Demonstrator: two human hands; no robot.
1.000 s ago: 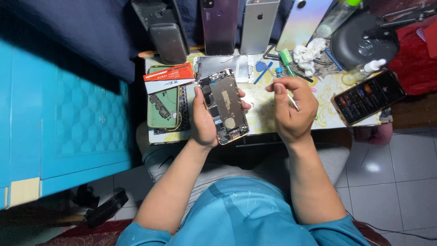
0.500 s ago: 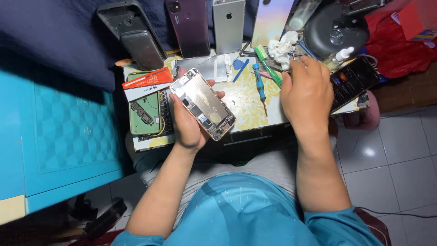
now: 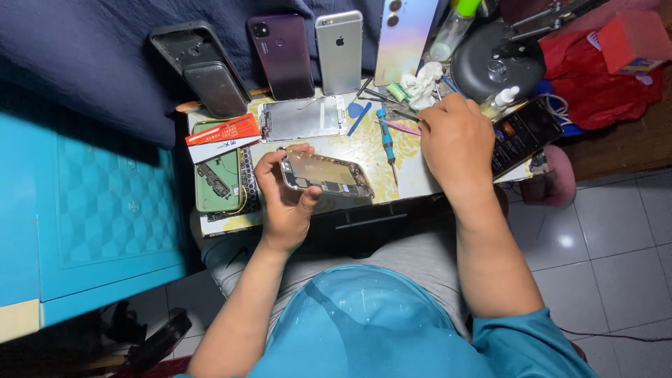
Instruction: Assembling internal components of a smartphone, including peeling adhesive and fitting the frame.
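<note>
My left hand (image 3: 283,203) grips an opened phone body (image 3: 325,175), held level above the front edge of the small patterned table (image 3: 364,148), its inner parts facing up. My right hand (image 3: 455,143) reaches to the back of the table, fingers curled down among thin metal tools (image 3: 406,115) beside a wad of white tissue (image 3: 423,84). The fingers hide whether they hold one. A blue screwdriver (image 3: 387,140) lies between the two hands.
Several phones lean at the back: a dark case (image 3: 203,66), a purple phone (image 3: 283,56), a silver one (image 3: 339,52). A metal screen frame (image 3: 301,117), red-white box (image 3: 224,136), green opened phone (image 3: 218,180), lit phone (image 3: 525,133), round dark stand (image 3: 497,66) and turquoise cabinet (image 3: 91,203) surround the work.
My left hand turned the phone body from upright to lying level. My right hand left the phone, where it held a thin tool, and went back to the tool pile.
</note>
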